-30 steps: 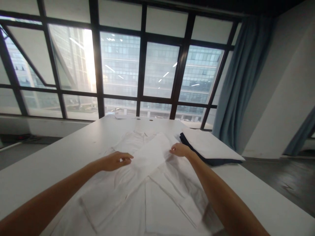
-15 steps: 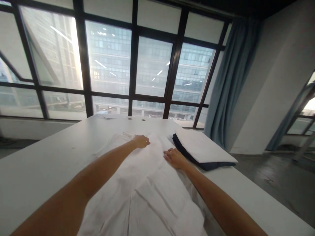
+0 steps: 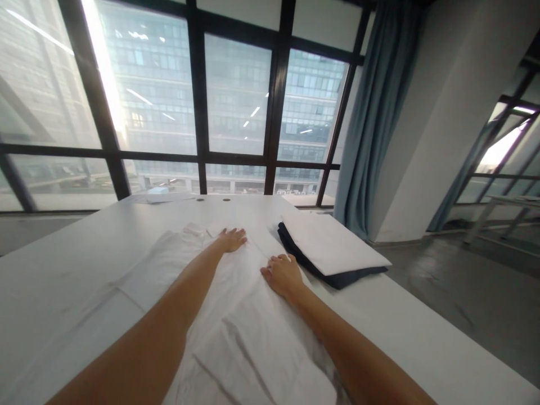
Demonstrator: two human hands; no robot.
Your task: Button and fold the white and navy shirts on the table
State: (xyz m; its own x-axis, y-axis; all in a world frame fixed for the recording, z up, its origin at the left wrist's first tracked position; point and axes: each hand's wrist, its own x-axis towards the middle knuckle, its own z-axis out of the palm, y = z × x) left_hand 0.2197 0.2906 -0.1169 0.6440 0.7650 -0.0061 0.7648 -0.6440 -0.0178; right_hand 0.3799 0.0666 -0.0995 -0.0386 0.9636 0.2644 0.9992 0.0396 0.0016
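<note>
A white garment (image 3: 236,304), possibly a shirt, is spread lengthwise over the white table (image 3: 422,337), with folds and creases in its near part. My left hand (image 3: 233,239) lies flat on the far end of the cloth, fingers stretched out and slightly apart. Closer to me, my right hand (image 3: 282,274) rests on the garment's right side with its fingers a little bent and spread. Just beyond that hand is a folded stack with white cloth (image 3: 337,242) over dark navy cloth (image 3: 337,280). My forearms cover parts of the garment.
Pale sheets (image 3: 162,197) lie at the table's far left, near two dark round spots (image 3: 226,199) in its top. Behind stand large dark-framed windows, a blue curtain (image 3: 375,124) and a grey pillar (image 3: 426,140). Another table (image 3: 506,202) is at far right.
My left hand's fingers have gone from curled to stretched flat on the cloth. More of the garment now shows spread out on the left. The view has shifted right.
</note>
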